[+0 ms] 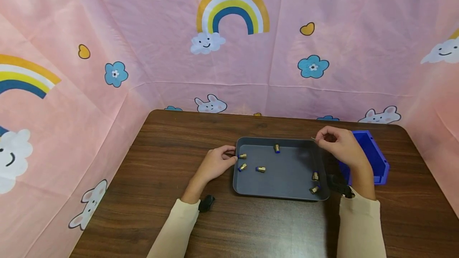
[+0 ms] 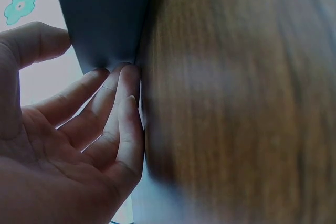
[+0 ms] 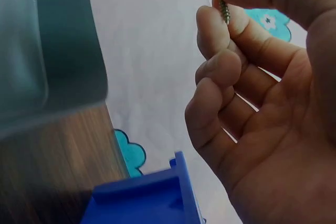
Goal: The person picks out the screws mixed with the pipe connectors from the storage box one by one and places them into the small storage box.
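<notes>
Between thumb and fingertips my right hand [image 1: 342,146] pinches a small threaded screw [image 3: 224,11], held up over the far right corner of the dark grey tray [image 1: 287,186]. Its other fingers curl loosely. My left hand [image 1: 215,163] rests at the tray's left side, its lightly bent fingers [image 2: 128,82] touching the outer wall and its thumb at the rim. Inside the tray lie several brass fittings with blue ends, among them one fitting [image 1: 261,169] left of the middle, one [image 1: 277,149] by the far wall and one [image 1: 315,176] at the right.
A blue open-front bin [image 1: 381,168] stands right of the tray, partly hidden behind my right hand and forearm. Both sit on a dark wood-grain table [image 1: 179,138]. Pink printed cloth [image 1: 244,67] hangs behind the table and along its sides.
</notes>
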{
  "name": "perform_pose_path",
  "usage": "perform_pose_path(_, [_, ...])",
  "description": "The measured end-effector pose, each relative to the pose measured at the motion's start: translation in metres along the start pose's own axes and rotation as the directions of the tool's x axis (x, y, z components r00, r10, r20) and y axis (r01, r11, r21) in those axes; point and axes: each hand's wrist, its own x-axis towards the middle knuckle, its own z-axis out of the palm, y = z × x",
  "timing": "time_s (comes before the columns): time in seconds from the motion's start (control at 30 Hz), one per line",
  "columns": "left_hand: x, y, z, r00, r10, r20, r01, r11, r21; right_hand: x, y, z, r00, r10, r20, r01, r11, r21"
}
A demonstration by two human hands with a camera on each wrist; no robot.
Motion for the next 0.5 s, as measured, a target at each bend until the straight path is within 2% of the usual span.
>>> perform_pose_path(0.5, [0.000,0.001,-0.001,1.000,0.007,-0.006,-0.007,1.000,-0.008,-0.017,0.018,-0.027,0.992,0.055,-0.114,-0.066,0.993,-0.095])
